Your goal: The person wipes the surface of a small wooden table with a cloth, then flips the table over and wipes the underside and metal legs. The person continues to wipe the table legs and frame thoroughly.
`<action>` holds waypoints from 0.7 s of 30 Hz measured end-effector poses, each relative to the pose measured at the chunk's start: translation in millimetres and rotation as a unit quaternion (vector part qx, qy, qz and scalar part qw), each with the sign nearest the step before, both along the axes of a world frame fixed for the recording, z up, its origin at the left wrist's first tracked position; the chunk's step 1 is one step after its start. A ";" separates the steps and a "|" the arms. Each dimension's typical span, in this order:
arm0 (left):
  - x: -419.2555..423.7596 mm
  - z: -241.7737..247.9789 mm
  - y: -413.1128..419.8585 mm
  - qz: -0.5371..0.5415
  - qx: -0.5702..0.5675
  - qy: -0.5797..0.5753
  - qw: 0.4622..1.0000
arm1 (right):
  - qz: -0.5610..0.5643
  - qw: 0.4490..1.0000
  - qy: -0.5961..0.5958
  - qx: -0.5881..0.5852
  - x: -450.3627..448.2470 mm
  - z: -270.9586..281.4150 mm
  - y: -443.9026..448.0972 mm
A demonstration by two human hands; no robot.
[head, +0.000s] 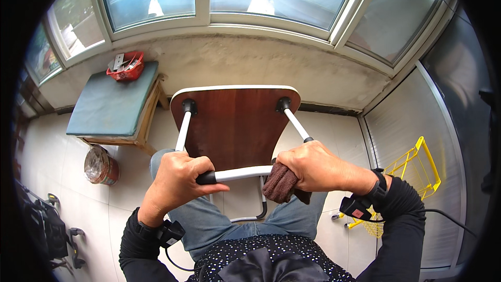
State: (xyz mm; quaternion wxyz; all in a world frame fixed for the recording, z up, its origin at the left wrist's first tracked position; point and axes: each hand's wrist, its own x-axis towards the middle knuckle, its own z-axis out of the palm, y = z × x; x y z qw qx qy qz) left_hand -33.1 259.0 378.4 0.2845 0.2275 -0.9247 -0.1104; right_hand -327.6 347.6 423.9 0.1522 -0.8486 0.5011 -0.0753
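A small folding table stands on edge before me, its dark red-brown wood-grain underside (235, 129) turned towards me. White metal tube legs (244, 172) with black plastic sleeves join it at black brackets (189, 107). My left hand (176, 180) grips the left corner of the near leg frame, by a black sleeve (206, 178). In my right hand (317, 166) is a bunched brown cloth (280, 183), pressed against the frame's right corner, which hand and cloth hide. A second leg frame (263, 192) reaches down between my knees.
To the left, a teal padded wooden stool (111, 98) bears a red basket (133, 68) of small parts. Below it stands a lined bucket (102, 166). Dark wheeled equipment (45, 219) is at lower left, a yellow wire cart (415, 168) at right. A wall (250, 60) with windows lies ahead.
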 end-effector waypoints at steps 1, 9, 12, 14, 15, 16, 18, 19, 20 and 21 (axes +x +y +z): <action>0.8 -1.1 1.1 -0.002 -0.005 -0.006 1.000 | -0.003 0.992 -0.047 0.117 -5.2 1.6 -8.0; 10.7 -3.0 10.9 -0.040 0.020 -0.021 0.999 | 0.043 0.705 -0.249 0.662 -19.8 -24.3 -61.8; 9.1 -1.9 9.3 -0.040 0.016 -0.016 0.999 | 0.016 0.755 -0.207 0.622 -16.0 -13.9 -54.2; 8.5 -0.5 8.2 -0.039 0.012 -0.014 0.999 | 0.020 0.848 -0.196 0.492 -15.8 3.2 -38.7; 8.2 0.3 7.4 -0.039 0.011 -0.011 0.999 | 0.033 0.887 -0.203 0.414 -14.6 11.4 -29.3; 8.1 1.1 6.1 -0.035 0.007 -0.014 0.999 | 0.058 0.955 -0.124 0.264 -10.0 14.7 -20.7; 7.1 1.9 3.2 -0.028 0.007 -0.006 1.000 | 0.045 0.994 -0.012 0.100 0.1 13.6 -3.8; 6.0 2.1 1.2 -0.021 0.000 -0.010 1.000 | 0.041 0.998 0.038 0.018 3.3 11.4 4.3; 4.8 2.2 -0.7 -0.010 0.005 0.002 1.000 | 0.044 0.995 0.046 -0.076 8.6 5.0 10.6; 3.1 2.0 -3.0 -0.001 0.012 0.008 1.000 | 0.035 0.983 0.080 -0.161 12.2 -1.6 14.8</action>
